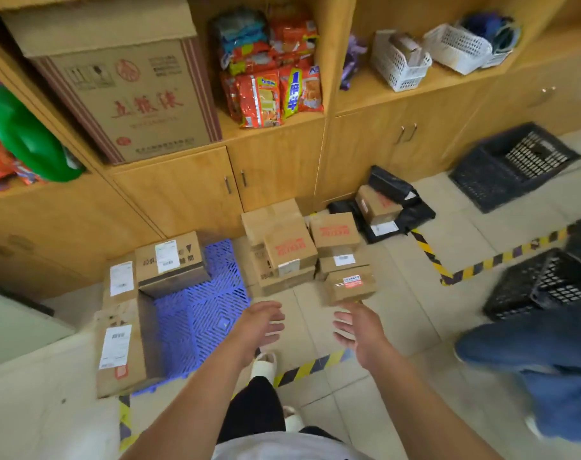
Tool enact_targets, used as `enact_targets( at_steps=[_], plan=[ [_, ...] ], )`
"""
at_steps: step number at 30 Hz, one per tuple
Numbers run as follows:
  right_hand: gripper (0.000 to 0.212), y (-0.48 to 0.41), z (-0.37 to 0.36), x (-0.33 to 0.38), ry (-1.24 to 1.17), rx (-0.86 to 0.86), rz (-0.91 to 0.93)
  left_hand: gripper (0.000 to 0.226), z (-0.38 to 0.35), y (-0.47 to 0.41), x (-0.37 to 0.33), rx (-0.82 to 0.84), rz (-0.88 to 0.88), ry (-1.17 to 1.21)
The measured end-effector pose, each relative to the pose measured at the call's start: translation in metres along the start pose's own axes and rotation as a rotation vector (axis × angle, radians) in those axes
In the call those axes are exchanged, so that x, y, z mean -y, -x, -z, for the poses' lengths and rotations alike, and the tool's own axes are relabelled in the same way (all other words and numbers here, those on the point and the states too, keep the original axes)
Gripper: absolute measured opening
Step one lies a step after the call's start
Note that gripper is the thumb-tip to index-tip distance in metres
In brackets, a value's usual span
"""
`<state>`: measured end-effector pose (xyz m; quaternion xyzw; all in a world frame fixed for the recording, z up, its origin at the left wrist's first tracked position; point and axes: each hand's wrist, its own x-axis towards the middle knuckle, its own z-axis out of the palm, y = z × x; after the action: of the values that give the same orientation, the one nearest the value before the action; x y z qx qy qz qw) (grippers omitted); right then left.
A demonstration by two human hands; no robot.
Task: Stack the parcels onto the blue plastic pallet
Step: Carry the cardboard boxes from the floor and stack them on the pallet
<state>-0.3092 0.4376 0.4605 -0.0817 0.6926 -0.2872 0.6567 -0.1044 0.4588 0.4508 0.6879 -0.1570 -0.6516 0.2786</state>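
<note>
- The big carton (129, 94) on the shelf shows red characters, 五粮液, with handling symbols above them; the small print below is too fine to read.
- Beside it are the snack packs (269, 94), orange and red, one with "1倍半" on a blue and yellow band.
- The pallet (196, 310) lies on the floor against the cabinet, with its blue lattice bare in the middle.
- One box (169, 257) sits at the pallet's back, carrying a white shipping label and black print that is too blurred to read.
- The left cartons (120, 327) run along the pallet's left edge with white barcode labels; whether there are one or two cannot be told.
- The parcels (282, 250) are piled on the tiles just right of the pallet, their red stamps smeared and unreadable.
- The front one, the small box (349, 285), has a red and white sticker.
- The left hand (262, 322) is wide open with fingers spread, and it holds nothing.
- The right hand (359, 330) is the same, palm turned inward, just short of the small box and not touching it.
- The black bags (398, 200) lie behind the pile with a box on top.
- The crates (511, 164) are at the right, and one is cut off by a jeans leg (531, 346).
- Striped tape (315, 363) runs under the arms.
</note>
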Motion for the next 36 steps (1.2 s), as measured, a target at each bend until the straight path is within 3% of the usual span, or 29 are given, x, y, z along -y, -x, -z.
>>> enact_targets(
  at_steps=[16,22,28,36],
  plan=[
    [0.022,-0.082,-0.006,0.184,-0.034,-0.176,0.141,0.005,-0.06,-0.147,-0.162,0.08,0.043,-0.046],
    [0.022,-0.12,-0.001,0.222,-0.01,-0.15,0.091,0.019,-0.074,-0.184,-0.189,0.045,0.102,-0.003],
    [0.026,-0.181,-0.019,0.265,0.102,0.005,0.006,0.026,-0.066,-0.202,-0.193,-0.141,0.146,0.143],
    [0.025,-0.266,-0.065,0.286,0.488,0.126,0.008,0.017,-0.029,-0.242,-0.172,-0.381,0.314,0.246]
  ],
)
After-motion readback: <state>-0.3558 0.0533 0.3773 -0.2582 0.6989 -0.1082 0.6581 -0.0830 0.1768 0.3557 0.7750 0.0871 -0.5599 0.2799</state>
